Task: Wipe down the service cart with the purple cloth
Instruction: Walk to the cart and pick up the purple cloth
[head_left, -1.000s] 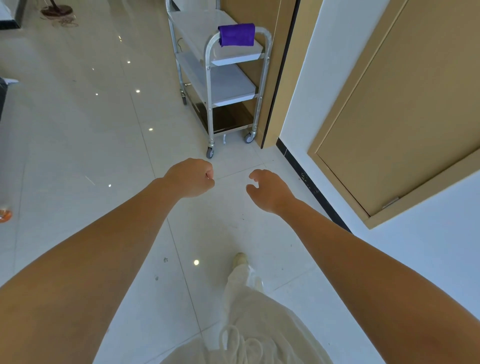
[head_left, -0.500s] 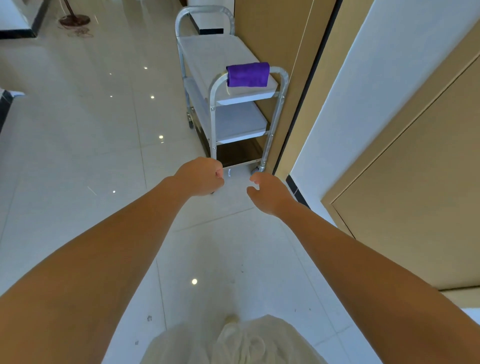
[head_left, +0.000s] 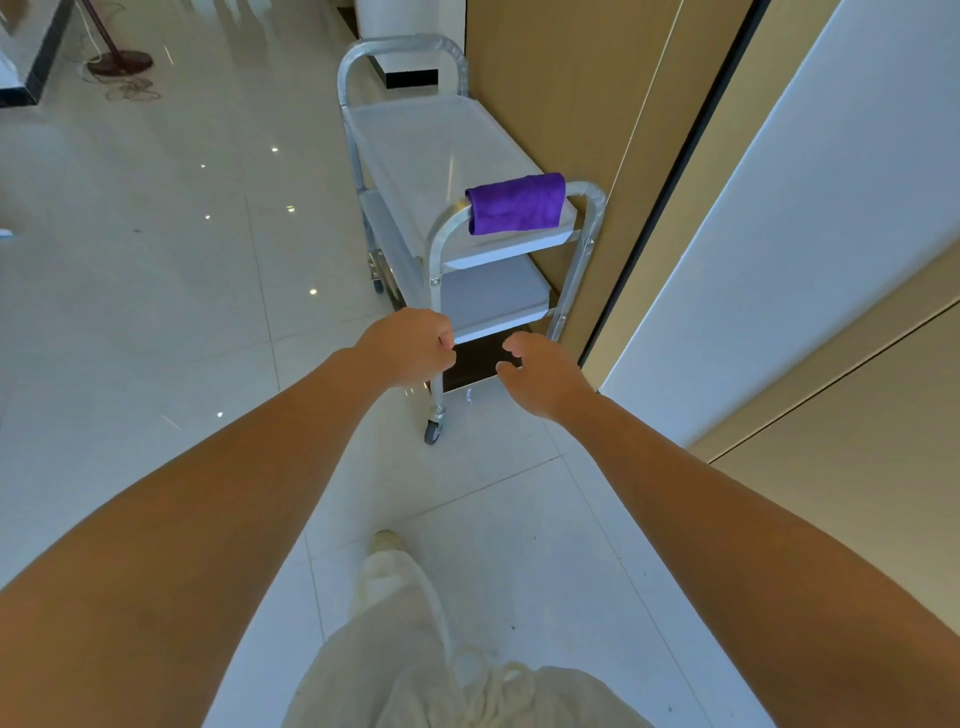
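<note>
Cloth (head_left: 516, 204) is hanging folded over the near handle (head_left: 584, 192) of the cart (head_left: 441, 150), draped on the handle's right-hand stretch, long axis running left-right along the bar. It's sitting above and beyond both hands, slightly right of the gap between them. Right hand (head_left: 540, 376) is lying more directly under it, so I'm judging it the nearer one for the grab; left hand (head_left: 408, 348) is offset toward the handle's left post. Neither is touching anything: left fingers (head_left: 441, 340) are curling into a loose fist holding nothing, right fingers (head_left: 511, 345) are hanging loosely bent and apart, empty. Cart is standing along the wood panel (head_left: 561, 78) on the right, its length running away from the person. Reach needs to be going up and forward, gripping across the cloth's short side.
</note>
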